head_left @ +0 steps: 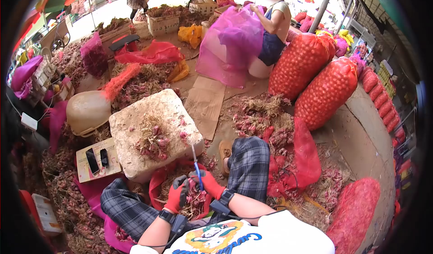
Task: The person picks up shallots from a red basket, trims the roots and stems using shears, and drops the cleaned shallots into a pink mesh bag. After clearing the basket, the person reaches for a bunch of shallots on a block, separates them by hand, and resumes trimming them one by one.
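Note:
My right hand [208, 184], in a red glove with dark fingers, is closed around a blue-handled tool with a slim metal blade [198, 175]. The blade points up toward the foam block; whether it is a knife or scissors I cannot make out. Just beside it, my left hand [177, 194] wears a matching glove with curled fingers; what they hold is hidden. Below both hands, between my knees, loose shallots [195, 204] lie in red mesh. A bunch of shallots with dry stems [154, 139] rests on the white foam block [126, 118] ahead.
Two phones [92, 160] lie on a board at left, near a tan basin [88, 112]. Full red mesh sacks [327, 94] stand at right. Another person [275, 26] holds a purple mesh bag [232, 42]. Shallot heaps [264, 116] and cardboard [205, 105] cover the ground.

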A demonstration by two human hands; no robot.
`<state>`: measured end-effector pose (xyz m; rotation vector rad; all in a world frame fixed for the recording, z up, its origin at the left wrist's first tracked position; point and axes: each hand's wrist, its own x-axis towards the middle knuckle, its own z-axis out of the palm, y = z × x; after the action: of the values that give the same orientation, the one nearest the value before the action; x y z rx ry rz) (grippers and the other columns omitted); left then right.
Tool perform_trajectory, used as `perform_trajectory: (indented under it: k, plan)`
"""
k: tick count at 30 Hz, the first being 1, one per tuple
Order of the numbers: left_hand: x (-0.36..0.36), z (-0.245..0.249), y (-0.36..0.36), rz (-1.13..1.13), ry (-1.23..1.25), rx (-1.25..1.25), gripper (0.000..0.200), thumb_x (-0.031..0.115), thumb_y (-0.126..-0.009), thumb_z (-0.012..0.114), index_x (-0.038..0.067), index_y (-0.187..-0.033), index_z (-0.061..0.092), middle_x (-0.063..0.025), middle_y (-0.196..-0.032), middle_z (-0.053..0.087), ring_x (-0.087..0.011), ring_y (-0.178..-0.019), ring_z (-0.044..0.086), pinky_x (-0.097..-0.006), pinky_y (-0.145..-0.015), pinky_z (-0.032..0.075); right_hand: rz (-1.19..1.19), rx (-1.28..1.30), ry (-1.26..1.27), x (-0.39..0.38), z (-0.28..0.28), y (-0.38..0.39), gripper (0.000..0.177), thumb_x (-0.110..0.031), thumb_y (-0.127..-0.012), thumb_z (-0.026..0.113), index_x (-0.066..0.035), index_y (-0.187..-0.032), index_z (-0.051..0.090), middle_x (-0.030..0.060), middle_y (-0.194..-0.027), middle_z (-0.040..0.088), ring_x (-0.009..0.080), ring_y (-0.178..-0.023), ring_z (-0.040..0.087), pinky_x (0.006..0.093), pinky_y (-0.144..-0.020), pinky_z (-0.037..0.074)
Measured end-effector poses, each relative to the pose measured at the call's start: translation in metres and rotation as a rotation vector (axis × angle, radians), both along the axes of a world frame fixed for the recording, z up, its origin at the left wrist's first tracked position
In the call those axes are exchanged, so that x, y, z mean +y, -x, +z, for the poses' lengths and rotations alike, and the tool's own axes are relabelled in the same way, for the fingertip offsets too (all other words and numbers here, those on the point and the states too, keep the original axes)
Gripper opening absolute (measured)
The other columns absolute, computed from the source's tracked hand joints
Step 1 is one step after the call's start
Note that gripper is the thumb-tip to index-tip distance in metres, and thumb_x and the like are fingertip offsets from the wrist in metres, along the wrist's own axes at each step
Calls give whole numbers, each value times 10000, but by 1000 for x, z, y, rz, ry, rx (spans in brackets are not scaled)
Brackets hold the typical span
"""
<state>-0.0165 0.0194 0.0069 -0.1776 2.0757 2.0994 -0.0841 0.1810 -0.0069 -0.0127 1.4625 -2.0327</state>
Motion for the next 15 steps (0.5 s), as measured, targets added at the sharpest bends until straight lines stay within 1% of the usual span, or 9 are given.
perform_trajectory:
  k: [1,2,5,7,9,10,13,14,15]
  plan:
    - [-6,-9,3,-150,121,-14,197,209,-954,459,51,-995,569,-10,-893,568,-77,-803,516,-239,-731,435,-4,83,-62,-5,0,2,301,-184,-853,633,9,-1081,591,58,-944,643,113,-808,615,247,-734,501]
    - [-7,-4,3,-220,-335,-27,227,275,-956,418,97,-882,539,0,-798,519,-124,-763,542,-277,-681,439,1,218,-167,-7,3,-1,295,-152,-853,636,12,-1091,576,54,-943,641,109,-838,606,255,-773,483]
    - [0,41,-2,-114,-263,-236,254,240,-945,410,82,-756,472,-6,-736,474,-153,-732,532,-307,-669,437,-33,290,-208,-10,7,-5,300,-159,-869,621,13,-1107,561,41,-952,637,111,-867,602,259,-782,480]
    - [-6,-5,6,-199,223,289,271,273,-980,423,44,-950,566,4,-847,546,-88,-769,517,-243,-719,446,-73,341,-252,-7,-9,-2,316,-167,-870,624,10,-1124,557,42,-975,639,109,-872,599,258,-794,476]
    - [-3,7,9,-78,161,168,266,279,-970,457,41,-1021,565,-3,-874,566,-83,-775,522,-234,-753,447,-152,381,-277,-9,-21,0,323,-174,-870,626,10,-1127,558,49,-982,640,111,-871,598,258,-797,474]
    - [-1,26,8,-24,142,95,276,282,-963,480,40,-1065,563,-7,-890,578,-79,-779,525,-227,-770,446,-108,188,-185,-7,15,-3,341,-183,-868,631,17,-1134,556,62,-998,639,117,-892,593,262,-805,472]
    - [3,8,8,83,-33,79,279,290,-961,484,40,-1060,561,-2,-893,578,-77,-795,529,-229,-764,450,-28,244,-158,-6,17,-3,428,-128,-826,663,-2,-1204,507,62,-1082,600,151,-979,580,279,-862,470]
    - [6,9,8,85,-140,0,322,334,-962,468,42,-1068,554,2,-875,571,-77,-815,533,-237,-748,460,-30,205,-138,-7,21,-2,449,-101,-813,668,-6,-1217,495,72,-1096,601,152,-999,579,286,-878,468]
    - [7,10,8,92,-217,-53,337,351,-963,456,46,-1075,550,1,-873,568,-79,-819,535,-242,-747,466,-54,253,-178,-8,25,-1,446,-94,-807,668,-10,-1212,502,74,-1096,602,150,-997,579,289,-878,468]
